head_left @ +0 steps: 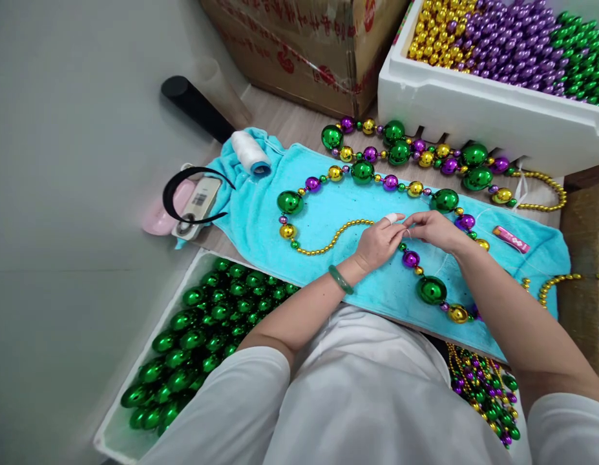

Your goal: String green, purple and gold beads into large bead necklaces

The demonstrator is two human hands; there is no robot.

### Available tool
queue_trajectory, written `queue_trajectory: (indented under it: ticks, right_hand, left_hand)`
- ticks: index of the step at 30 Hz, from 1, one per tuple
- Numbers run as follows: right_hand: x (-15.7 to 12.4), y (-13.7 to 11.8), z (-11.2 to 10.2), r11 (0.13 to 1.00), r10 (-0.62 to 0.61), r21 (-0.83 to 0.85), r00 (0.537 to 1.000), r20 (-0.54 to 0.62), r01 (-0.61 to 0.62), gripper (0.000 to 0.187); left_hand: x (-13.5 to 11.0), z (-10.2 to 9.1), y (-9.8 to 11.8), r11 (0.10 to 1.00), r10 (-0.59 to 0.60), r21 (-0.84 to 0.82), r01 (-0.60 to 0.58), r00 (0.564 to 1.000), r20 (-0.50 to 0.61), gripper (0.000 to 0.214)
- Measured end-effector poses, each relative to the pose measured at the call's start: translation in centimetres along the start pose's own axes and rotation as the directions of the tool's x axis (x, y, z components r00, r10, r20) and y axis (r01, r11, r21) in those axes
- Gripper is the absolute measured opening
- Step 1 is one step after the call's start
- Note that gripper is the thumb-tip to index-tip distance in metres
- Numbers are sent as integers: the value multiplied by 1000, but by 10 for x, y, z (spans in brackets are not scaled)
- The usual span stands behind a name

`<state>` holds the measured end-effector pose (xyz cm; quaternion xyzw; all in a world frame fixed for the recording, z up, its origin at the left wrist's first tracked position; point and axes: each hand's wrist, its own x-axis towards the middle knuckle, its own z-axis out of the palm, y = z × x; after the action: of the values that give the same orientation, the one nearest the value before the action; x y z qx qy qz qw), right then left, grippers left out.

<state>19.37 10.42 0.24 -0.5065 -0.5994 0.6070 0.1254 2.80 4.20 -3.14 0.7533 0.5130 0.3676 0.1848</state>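
Note:
On the turquoise towel (260, 226), a bead garland (362, 172) of green, purple and gold balls curves around my hands. From its left end, a chain of small gold beads (335, 239) runs to my left hand (378, 244), whose fingers are closed in a pinch on the bead string. A white wrap covers one of its fingertips, and a green bangle (340, 279) circles the wrist. Fingertip to fingertip with it, my right hand (433, 231) pinches a thin white thread. Just below hangs the other end of the garland, with a purple ball (410, 259) and a large green ball (431, 290).
A thread spool (251, 152) and a black headband (169, 194) lie at left. Another garland (399, 153) stretches behind the towel. Boxes of beads surround me: a foam box (473, 97), a tray of green balls (134, 361) and a carton (583, 258). A pink lighter-like stick (511, 239) lies right.

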Motion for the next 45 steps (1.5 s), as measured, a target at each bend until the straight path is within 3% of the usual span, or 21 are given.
queue_trajectory:
  ticks: [5,9,15,20,24,28,39,45]
  right_hand:
    - [1,5,-2,1000,-20,22,999,-46,21,41]
    - [-5,7,-11,996,35,82,995,-98,-27,39]
    - [-12,12,-20,970,80,241,968,-239,-20,33]
    - [-9,7,-12,998,58,50,955,-292,-45,23]
    - [-4,-1,-8,990,-16,-142,969,-246,-19,26]
    - [0,-4,-9,963,98,-234,982,-163,-135,28]
    - [0,6,-3,990,101,-74,960,-262,-124,24]
    - [-4,6,-8,991,112,-18,895,-431,-133,17]
  left_hand:
    - [2,-1,3,984,-108,-144,101,993,-41,19]
    - [-1,-10,3,962,-205,-200,186,975,-79,15]
    - [-12,-17,1,905,-349,-271,328,937,-31,13]
    - [-13,-14,2,919,-321,-252,304,947,-29,13]
    - [-9,-13,4,935,-288,-228,272,957,-37,14]
    - [-7,-12,4,940,-271,-227,253,961,-49,13]
    - [-17,-10,1,932,-248,-287,220,967,-65,13]
    - [-22,-11,0,919,-249,-341,198,962,-113,11]
